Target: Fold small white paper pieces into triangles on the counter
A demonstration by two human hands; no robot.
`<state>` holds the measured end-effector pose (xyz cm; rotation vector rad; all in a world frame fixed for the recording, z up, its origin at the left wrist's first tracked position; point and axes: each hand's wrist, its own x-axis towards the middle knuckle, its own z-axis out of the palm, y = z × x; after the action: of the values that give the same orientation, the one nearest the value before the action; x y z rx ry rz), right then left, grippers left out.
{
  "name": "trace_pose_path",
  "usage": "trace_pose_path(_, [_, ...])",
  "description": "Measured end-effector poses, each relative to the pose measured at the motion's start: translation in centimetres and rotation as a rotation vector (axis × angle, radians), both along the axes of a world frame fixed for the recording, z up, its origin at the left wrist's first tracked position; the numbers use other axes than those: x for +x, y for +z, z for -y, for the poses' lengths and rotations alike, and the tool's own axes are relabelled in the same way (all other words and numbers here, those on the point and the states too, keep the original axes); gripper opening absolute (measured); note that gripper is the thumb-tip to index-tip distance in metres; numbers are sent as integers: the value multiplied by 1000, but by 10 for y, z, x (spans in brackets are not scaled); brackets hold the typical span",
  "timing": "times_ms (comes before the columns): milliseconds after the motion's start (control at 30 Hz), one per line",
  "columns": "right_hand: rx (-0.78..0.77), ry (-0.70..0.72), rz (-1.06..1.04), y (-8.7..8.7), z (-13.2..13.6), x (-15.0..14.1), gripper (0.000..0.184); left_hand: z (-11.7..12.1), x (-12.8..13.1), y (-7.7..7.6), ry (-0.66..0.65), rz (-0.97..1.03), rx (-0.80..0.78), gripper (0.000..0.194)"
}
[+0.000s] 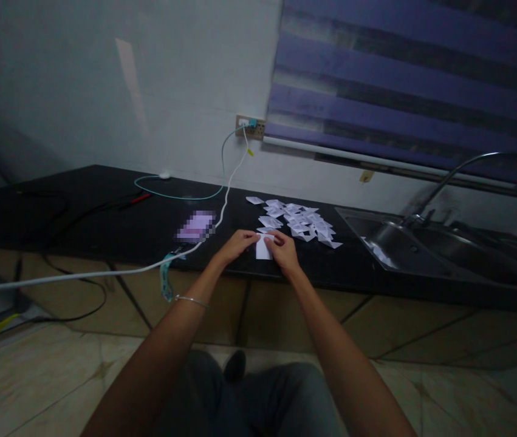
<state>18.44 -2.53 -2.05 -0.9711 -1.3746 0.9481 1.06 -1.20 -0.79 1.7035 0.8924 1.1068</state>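
Note:
A small white piece of paper (264, 249) is at the front of the black countertop, between my two hands. My left hand (239, 244) has its fingers closed on the paper's upper left edge. At its upper right, my right hand (282, 249) pinches the same piece with thumb and fingers. Just beyond my hands lies a loose pile of folded white paper pieces (301, 217), several of them pointed and overlapping. Whether the held piece has folds is too small to tell.
Left of my hands lies a blurred-out phone-like object (195, 226) with a teal strap (166, 279) hanging over the counter edge. A white cable (116, 273) crosses the counter from the wall socket (251, 126). At right is a metal sink (395, 243) with a curved faucet (458, 170).

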Motion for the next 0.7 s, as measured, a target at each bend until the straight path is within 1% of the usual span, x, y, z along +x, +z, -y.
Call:
trace_pose_path(167, [13,-110,32,1,1,-1,30,2,0,4,48,36,-38,29])
trace_pose_path(333, [41,-168,102,2,2,-3,30,1,-1,3,84,42,-33,25])
trace_pose_path(533, [112,-216,55,4,6,-1,29,2,0,4,136,48,-16,25])
trace_pose_path(700, [239,-237,115,10,14,-3,14,2,0,5,138,52,-28,26])
